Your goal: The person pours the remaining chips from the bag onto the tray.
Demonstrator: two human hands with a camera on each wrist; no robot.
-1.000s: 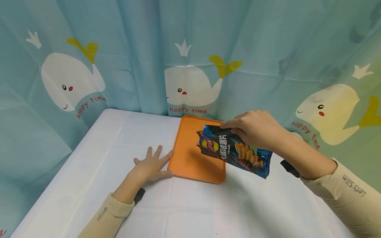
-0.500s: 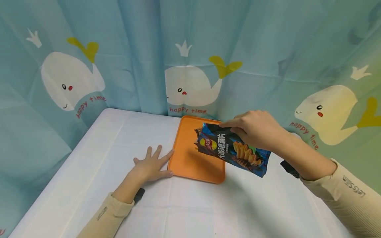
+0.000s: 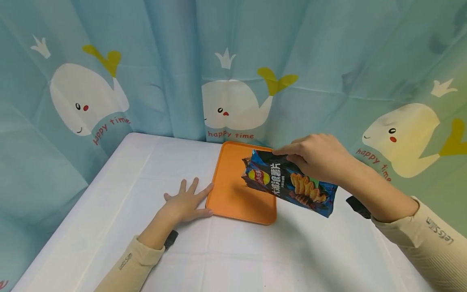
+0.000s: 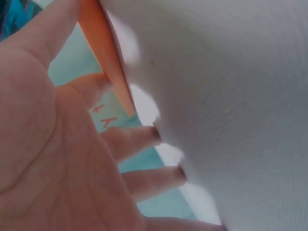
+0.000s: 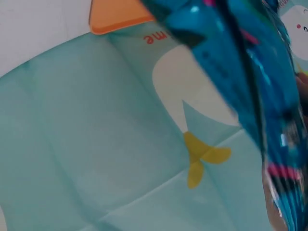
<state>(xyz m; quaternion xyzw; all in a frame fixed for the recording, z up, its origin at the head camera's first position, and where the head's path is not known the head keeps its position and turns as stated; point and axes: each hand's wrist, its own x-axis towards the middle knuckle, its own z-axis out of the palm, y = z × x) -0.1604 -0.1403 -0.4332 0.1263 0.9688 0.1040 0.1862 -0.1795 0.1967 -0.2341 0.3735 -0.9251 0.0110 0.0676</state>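
My right hand (image 3: 317, 156) pinches a dark blue and black bag of potato chips (image 3: 288, 182) by its upper edge. The bag hangs tilted over the right part of an orange tray (image 3: 228, 194), its torn-looking end pointing left and its shadow on the table. In the right wrist view the shiny blue chip bag (image 5: 231, 72) fills the upper right, with little of the hand showing. My left hand (image 3: 184, 205) rests with spread fingers at the tray's left edge. Its thumb and index finger touch the tray's side (image 4: 108, 55) in the left wrist view; the other fingertips meet the tablecloth.
A white cloth covers the table (image 3: 233, 259). Behind it hangs a light blue curtain (image 3: 175, 73) printed with white whales, close to the table's far edge and the tray's back. Dark wrist straps (image 3: 359, 207) sit on both arms.
The right hand with the chip bag shifts slightly left, then slightly back to the right. The left hand and the tray stay in place.
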